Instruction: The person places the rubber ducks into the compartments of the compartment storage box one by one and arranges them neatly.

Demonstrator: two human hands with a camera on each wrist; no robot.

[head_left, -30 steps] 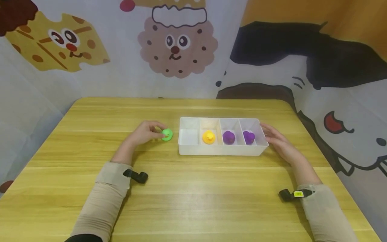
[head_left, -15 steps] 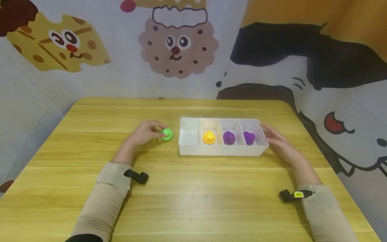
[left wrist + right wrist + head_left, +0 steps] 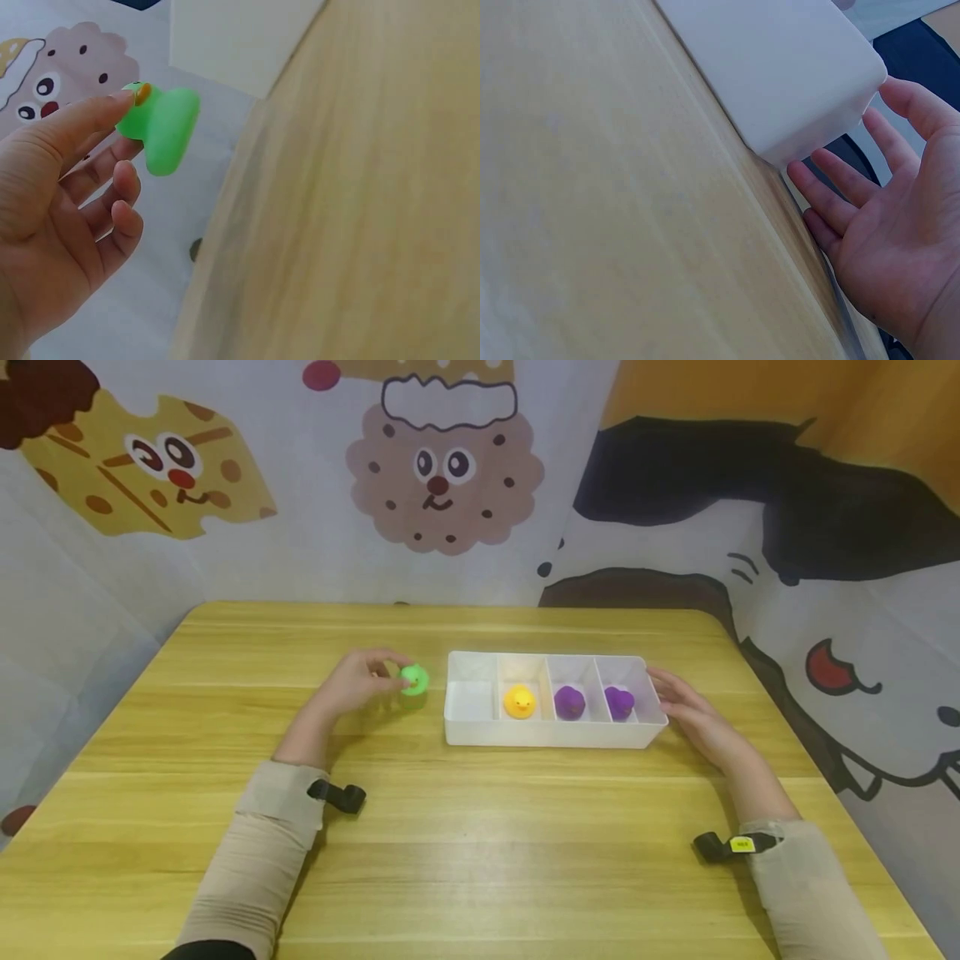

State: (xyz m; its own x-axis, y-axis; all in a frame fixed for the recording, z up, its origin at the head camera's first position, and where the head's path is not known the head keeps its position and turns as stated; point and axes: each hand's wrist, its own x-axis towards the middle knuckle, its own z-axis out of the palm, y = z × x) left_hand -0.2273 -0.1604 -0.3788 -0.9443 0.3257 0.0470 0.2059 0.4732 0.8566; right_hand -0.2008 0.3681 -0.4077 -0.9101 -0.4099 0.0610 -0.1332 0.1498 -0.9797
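Between thumb and fingertips, my left hand (image 3: 358,681) pinches a green toy duck (image 3: 415,679), held just above the table to the left of a white divided box (image 3: 555,734). The left wrist view shows the duck (image 3: 172,131) tipped, its orange beak by the thumb. At the box's right end, my right hand (image 3: 693,718) touches the wall with relaxed fingers; the right wrist view has its fingertips (image 3: 802,174) along the box's end. A yellow toy duck (image 3: 520,702) sits in the second compartment from the left. Purple rounded toys (image 3: 570,702) lie in the two right compartments.
The box stands on a wood-grain table (image 3: 480,835) with rounded far corners. Behind the table hangs a cartoon-printed cloth (image 3: 300,560). A small black camera (image 3: 341,797) is strapped to the left wrist, another camera (image 3: 716,846) to the right.
My left hand has raised the green toy duck slightly off the table, with a gap and shadow now beneath it. The right hand and the box have stayed in place.
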